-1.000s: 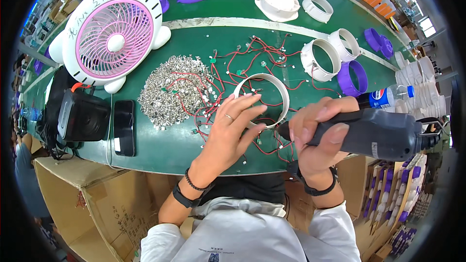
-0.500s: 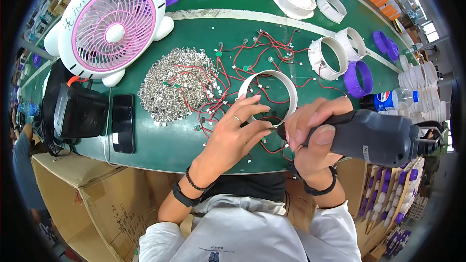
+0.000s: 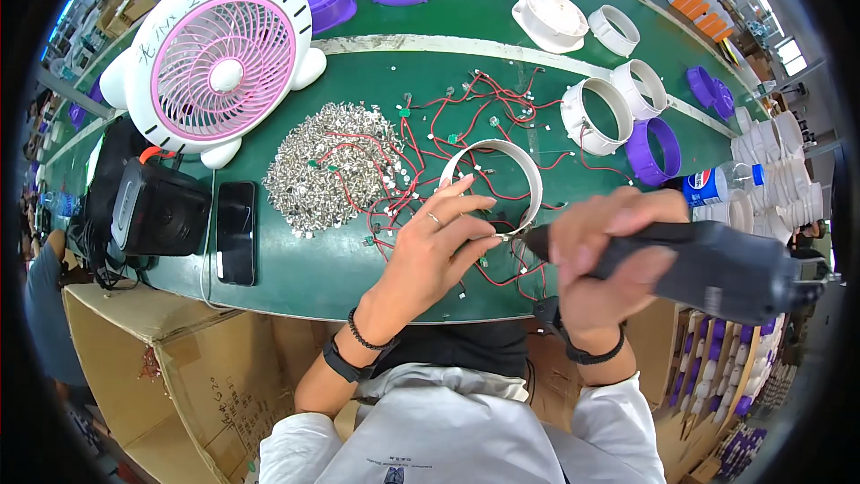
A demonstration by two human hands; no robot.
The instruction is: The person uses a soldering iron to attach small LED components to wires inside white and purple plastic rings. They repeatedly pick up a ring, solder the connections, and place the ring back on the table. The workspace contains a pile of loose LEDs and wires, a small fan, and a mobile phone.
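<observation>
My left hand (image 3: pixel 430 246) grips the near edge of a white plastic ring (image 3: pixel 535 188), its fingertips pinched at the rim. The ring lies over red wires on the green table. In my right hand (image 3: pixel 596 255) is a dark power screwdriver (image 3: pixel 717 273), lying almost level with its nose toward the ring's near edge. The right hand is smeared by motion. A small gap seems to part the nose from the left fingertips; the tip itself is hard to make out. Left of the ring lies a heap of small screws (image 3: pixel 313 184), and red wires with small green boards (image 3: pixel 455 138) spread beyond it.
A pink-and-white fan (image 3: pixel 226 76) stands at the far left, above a black speaker (image 3: pixel 161 211) and a phone (image 3: pixel 236 233). To the right are white rings (image 3: pixel 596 136), a purple ring (image 3: pixel 665 151) and a bottle (image 3: pixel 708 186). A cardboard box (image 3: pixel 206 376) sits below the table's edge.
My right hand has drawn the screwdriver rightward, slightly away from the ring's near edge. My left hand keeps its hold on the ring. The whole view has shifted a little.
</observation>
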